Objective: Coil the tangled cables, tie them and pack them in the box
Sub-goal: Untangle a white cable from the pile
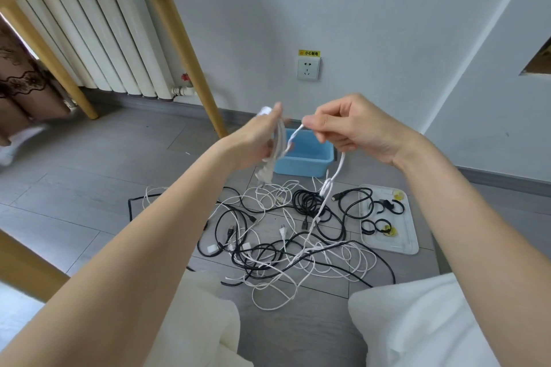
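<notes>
Raised in front of me, my left hand (258, 140) grips a few loops of a white cable (334, 179), whose plug dangles below the hand. My right hand (354, 129) pinches the same cable a little to the right. From there the cable drops to a tangled heap of black and white cables (286, 235) on the floor. A blue plastic box (307, 158) stands behind the heap, partly hidden by my left hand.
A white tray (408, 244) with several black cable ties lies right of the heap. Wooden table legs (185, 48) and a radiator (98, 42) are at the left, a wall socket (309, 68) ahead. My knees in white cloth (417, 322) are in front.
</notes>
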